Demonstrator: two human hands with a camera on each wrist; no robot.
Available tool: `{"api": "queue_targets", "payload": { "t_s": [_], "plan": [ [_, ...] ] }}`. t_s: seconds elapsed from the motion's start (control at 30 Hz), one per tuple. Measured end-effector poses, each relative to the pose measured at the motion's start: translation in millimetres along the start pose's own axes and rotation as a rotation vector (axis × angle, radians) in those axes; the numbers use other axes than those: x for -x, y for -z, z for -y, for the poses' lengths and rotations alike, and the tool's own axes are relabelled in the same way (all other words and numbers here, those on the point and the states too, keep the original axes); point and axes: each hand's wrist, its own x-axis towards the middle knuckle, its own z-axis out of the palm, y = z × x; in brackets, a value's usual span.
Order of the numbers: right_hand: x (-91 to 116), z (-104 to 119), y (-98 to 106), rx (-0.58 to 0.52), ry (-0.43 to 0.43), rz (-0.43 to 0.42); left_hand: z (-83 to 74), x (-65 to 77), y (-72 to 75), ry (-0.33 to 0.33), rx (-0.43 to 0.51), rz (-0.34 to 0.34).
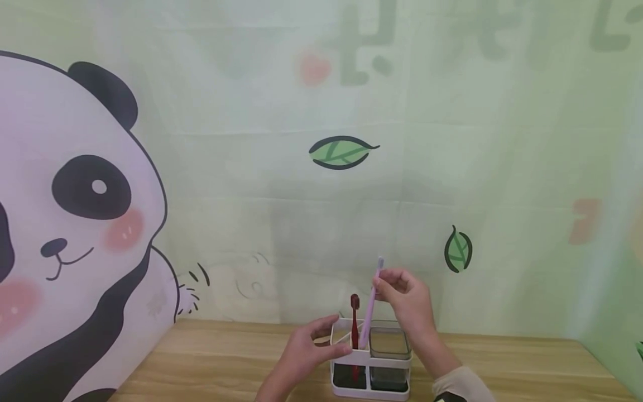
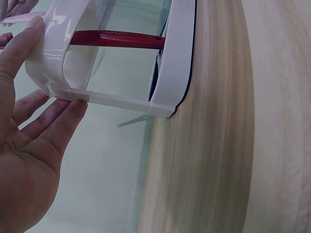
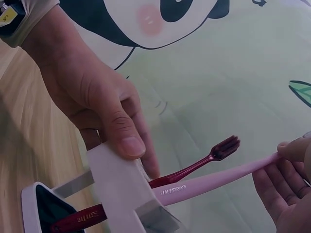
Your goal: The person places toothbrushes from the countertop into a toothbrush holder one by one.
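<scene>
White plastic forms the open-framed holder (image 1: 389, 363), in which we see the slim dark-red toothbrush (image 1: 354, 329) already standing, while the pale pink toothbrush (image 1: 370, 310) leans with its lower end at the top opening, so we judge it partly placed, with letting go left. We see the right hand (image 1: 409, 298) pinching its upper handle and the left hand (image 1: 303, 346) clamped, thumb against fingers, on the holder's left rim. The smoky clear cup (image 1: 390, 347) crowds the holder's right half, but open air lies above and wood-grain table (image 1: 502, 363) beside it.
</scene>
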Motion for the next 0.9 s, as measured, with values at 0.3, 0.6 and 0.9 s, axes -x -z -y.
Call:
{"api": "queue_targets", "payload": {
  "t_s": [0.3, 0.6, 0.9],
  "plan": [
    [11, -13, -4, -0.010, -0.054, -0.013, -0.2, -0.2, 0.3, -0.003, -0.018, -0.001],
    [16, -23, -7, -0.048, -0.089, -0.042, 1.9, -0.9, -0.8, -0.001, -0.008, 0.000],
    [19, -29, -14, 0.058, -0.041, -0.026, 2.8, -2.5, -0.5, -0.005, -0.003, 0.008]
  ]
}}
